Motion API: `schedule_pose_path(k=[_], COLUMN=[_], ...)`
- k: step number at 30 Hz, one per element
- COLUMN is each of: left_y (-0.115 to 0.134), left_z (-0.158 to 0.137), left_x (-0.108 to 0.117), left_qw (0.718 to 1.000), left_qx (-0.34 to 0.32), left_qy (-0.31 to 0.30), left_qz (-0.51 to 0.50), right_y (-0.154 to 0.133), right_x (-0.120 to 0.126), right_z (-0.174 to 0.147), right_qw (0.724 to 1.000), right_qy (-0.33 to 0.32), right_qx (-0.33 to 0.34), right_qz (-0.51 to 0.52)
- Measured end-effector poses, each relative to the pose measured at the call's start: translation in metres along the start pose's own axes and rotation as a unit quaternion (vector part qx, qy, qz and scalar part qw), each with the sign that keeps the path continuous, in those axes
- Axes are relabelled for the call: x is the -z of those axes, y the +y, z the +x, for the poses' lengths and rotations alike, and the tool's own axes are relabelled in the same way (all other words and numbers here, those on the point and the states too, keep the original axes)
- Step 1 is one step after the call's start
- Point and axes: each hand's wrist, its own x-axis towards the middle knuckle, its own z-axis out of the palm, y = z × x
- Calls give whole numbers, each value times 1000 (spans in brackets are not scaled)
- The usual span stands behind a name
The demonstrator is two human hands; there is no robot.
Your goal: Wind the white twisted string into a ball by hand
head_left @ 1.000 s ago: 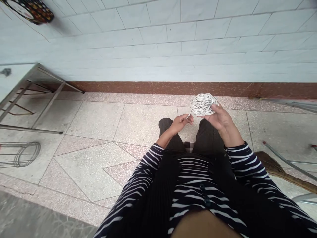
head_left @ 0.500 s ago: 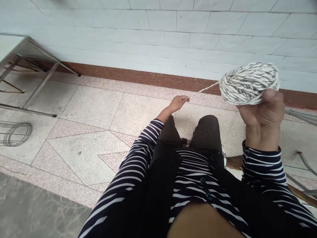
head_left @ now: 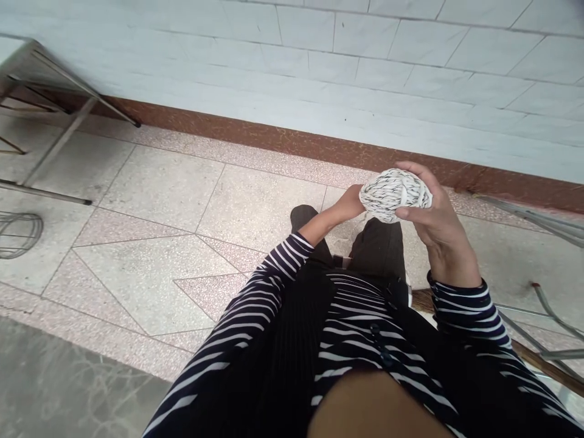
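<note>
A ball of thick white yarn (head_left: pixel 387 196) flecked with dark thread sits in front of my knees. My right hand (head_left: pixel 435 216) grips its right side, with the thumb on the near face and fingers around the far side. At the ball's left end is my left hand (head_left: pixel 352 202), close against it or just behind it. The ball hides the fingers of that hand. No loose strand can be made out between my hands.
A metal-legged table (head_left: pixel 59 143) stands at the left by the tiled wall (head_left: pixel 296 73). Below it on the floor lies a wire rack (head_left: pixel 20 234). Metal tube legs (head_left: pixel 552 310) and a wooden-looking bar (head_left: pixel 547 365) are close on my right.
My right hand has brought the yarn ball left and down, turning it. My left hand, earlier pinching a strand stretched from the ball, is now right beside the ball. The view has shifted slightly.
</note>
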Motion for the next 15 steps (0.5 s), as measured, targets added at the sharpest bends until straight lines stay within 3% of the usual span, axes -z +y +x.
schedule_pose_path(k=[7, 12, 15], left_y=[-49, -46, -36], left_z=[-31, -58, -70], left_x=[-2, -10, -12], left_qw=[994, 981, 957], left_qx=[45, 64, 56], left_qy=[8, -40, -65], left_qz=[95, 177, 278], right_y=[31, 60, 80], right_x=[4, 0, -1], right_z=[-3, 10, 26], right_qw=[995, 987, 986], right_qy=[56, 85, 144], right_qx=[-71, -98, -83], right_qz=[48, 94, 30])
